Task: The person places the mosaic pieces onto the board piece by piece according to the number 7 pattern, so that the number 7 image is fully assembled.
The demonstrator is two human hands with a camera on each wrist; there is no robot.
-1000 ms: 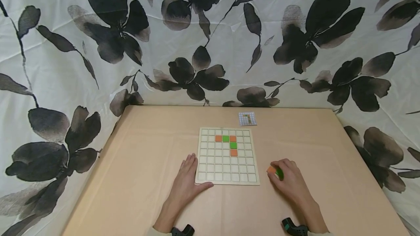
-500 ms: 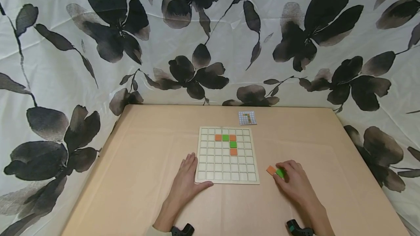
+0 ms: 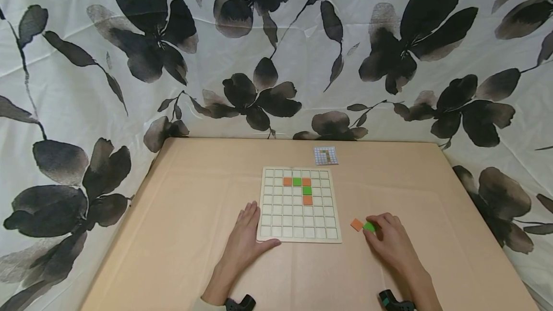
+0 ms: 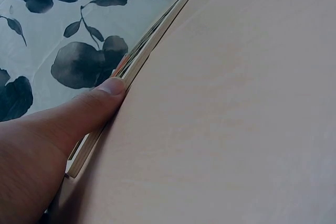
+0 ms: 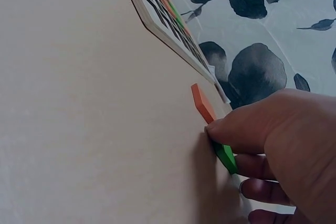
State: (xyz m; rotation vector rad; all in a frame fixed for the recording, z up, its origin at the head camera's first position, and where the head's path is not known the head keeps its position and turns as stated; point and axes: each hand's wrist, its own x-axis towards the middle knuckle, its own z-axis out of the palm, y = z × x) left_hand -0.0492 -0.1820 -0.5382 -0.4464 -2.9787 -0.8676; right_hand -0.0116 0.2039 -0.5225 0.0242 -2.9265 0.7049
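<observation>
A square board [image 3: 276, 231] marked with a grid lies mid-table, with orange and green squares in several of its cells. My left hand [image 3: 243, 239] rests at its near left corner, fingers straight along the left side. The left thumb [image 4: 112, 86] lies on the board's near edge. Right of the board, my right hand [image 3: 392, 241] pinches a green square tile [image 3: 369, 226] between thumb and fingers. Touching or nearly touching that tile is an orange square tile [image 3: 356, 224], flat on the table. In the right wrist view the thumb hides part of the green tile [image 5: 226, 159].
A small card [image 3: 326, 156] printed with a grid pattern lies beyond the board, near the far edge of the wooden table [image 3: 194, 181]. White cloth [image 3: 328, 124] with dark flowers hangs behind and beside the table. A black strap device sits at each wrist.
My right hand has shifted slightly right, and the orange tile its fingers partly covered now shows whole. The left hand and board hold still.
</observation>
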